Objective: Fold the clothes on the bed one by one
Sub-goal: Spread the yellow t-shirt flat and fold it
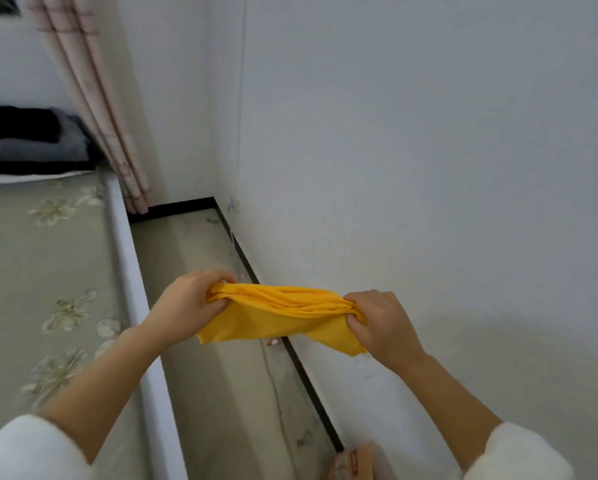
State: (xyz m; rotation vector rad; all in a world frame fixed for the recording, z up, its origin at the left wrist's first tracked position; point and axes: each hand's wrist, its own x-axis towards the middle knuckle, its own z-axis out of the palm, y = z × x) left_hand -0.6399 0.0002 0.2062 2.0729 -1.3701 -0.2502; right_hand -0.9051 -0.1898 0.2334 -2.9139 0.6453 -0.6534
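The left hand (186, 299) and right hand (380, 323) each clutched a bunched end of a yellow garment (283, 313), stretched in the air over the floor (200, 258) between a floral bed (30, 271) and white wall (429, 133). Farther off, folded dark clothes (30, 140) sat on the bed beside a curtain (100, 109).

Floral-patterned bed (48, 271) runs along the left, and up at its far end sits a stack of folded dark and grey clothes (30, 140).
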